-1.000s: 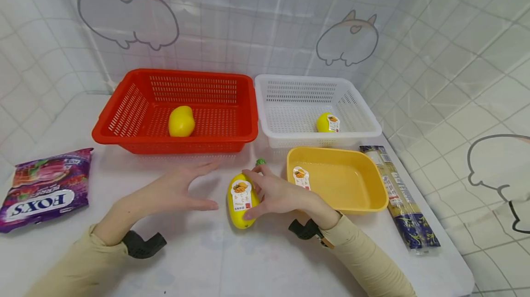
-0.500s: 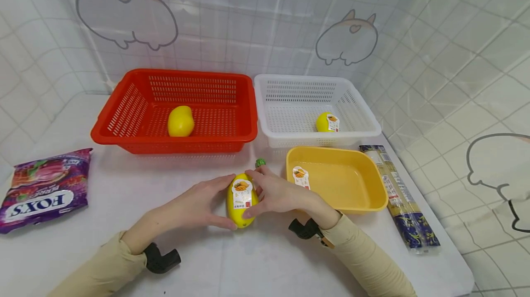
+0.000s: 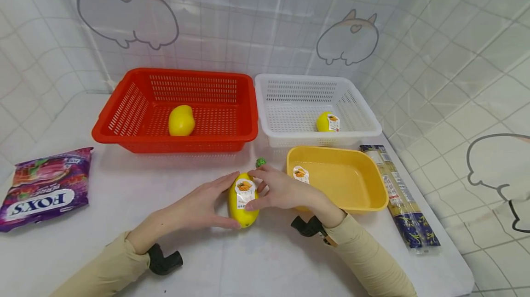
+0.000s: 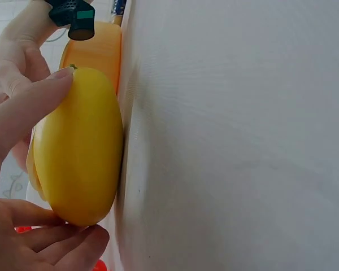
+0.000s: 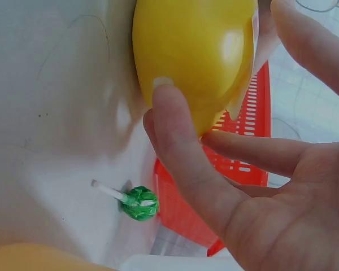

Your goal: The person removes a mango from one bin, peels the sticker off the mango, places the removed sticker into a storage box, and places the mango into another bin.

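A yellow mango [image 3: 243, 215] with a white label [image 3: 244, 192] lies on the table between both hands. My left hand [image 3: 200, 206] holds it, thumb at the near end and fingertips at the far end, as the left wrist view shows. From the other side my right hand [image 3: 285, 191] grips it, its thumb over the label's edge. In the right wrist view a finger [image 5: 172, 110] touches the mango's side, and the label stands partly away from the skin. Beyond the right fingers lies a green-wrapped lollipop [image 5: 140, 202].
A red basket [image 3: 190, 139] holds a yellow mango [image 3: 181, 121]; a white basket [image 3: 314, 137] holds a labelled one [image 3: 324, 122]. To the right are a yellow tub [image 3: 339, 186] with a label [image 3: 301, 174] and a spaghetti packet [image 3: 399, 196]. A purple Fox's bag [image 3: 47, 186] lies left.
My left hand has come in from the left and now holds the mango. The mango has shifted and turned slightly; my right hand stays on it, moved a little to the right.
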Tool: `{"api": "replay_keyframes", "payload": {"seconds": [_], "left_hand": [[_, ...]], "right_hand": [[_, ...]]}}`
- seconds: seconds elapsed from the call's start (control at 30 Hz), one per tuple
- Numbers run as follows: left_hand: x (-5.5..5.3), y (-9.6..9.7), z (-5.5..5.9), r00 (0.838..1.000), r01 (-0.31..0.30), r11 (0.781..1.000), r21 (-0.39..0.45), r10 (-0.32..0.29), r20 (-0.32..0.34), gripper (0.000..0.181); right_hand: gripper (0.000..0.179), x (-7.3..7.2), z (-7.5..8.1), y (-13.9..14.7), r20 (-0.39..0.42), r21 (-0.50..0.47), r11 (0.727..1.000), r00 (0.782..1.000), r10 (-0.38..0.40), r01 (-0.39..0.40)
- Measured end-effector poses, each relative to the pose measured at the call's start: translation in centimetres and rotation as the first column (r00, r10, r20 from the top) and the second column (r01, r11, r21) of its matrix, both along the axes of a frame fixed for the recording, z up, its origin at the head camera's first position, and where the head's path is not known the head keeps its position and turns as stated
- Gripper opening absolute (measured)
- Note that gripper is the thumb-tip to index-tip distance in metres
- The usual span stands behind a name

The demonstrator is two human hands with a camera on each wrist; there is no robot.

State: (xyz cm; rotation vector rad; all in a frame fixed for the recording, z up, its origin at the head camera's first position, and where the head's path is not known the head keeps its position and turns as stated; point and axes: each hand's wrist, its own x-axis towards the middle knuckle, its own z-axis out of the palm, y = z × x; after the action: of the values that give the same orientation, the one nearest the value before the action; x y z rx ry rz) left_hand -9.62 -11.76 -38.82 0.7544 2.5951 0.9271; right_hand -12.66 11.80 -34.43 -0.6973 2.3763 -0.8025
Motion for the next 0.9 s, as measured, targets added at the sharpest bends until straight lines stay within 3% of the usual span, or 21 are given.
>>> {"api": "replay_keyframes", "payload": {"seconds": [0.33,0.67,0.9], "left_hand": [[0.16,0.22,-0.12,0.999,-0.019,1.000,-0.017,0.019,0.025,0.119],[0.29,0.50,-0.19,0.998,-0.051,0.999,-0.015,0.052,0.048,0.118],[0.35,0.49,-0.27,0.998,-0.050,0.999,-0.013,0.050,0.045,0.118]], "right_hand": [[0.079,-0.03,0.05,0.05,-0.015,-0.012,1.000,1.000,-0.002,0.002],[0.032,-0.27,0.45,0.38,-0.147,-0.087,0.996,0.989,-0.014,0.001],[0.026,-0.44,0.22,0.21,-0.156,-0.098,0.995,0.987,-0.034,0.019]]}}
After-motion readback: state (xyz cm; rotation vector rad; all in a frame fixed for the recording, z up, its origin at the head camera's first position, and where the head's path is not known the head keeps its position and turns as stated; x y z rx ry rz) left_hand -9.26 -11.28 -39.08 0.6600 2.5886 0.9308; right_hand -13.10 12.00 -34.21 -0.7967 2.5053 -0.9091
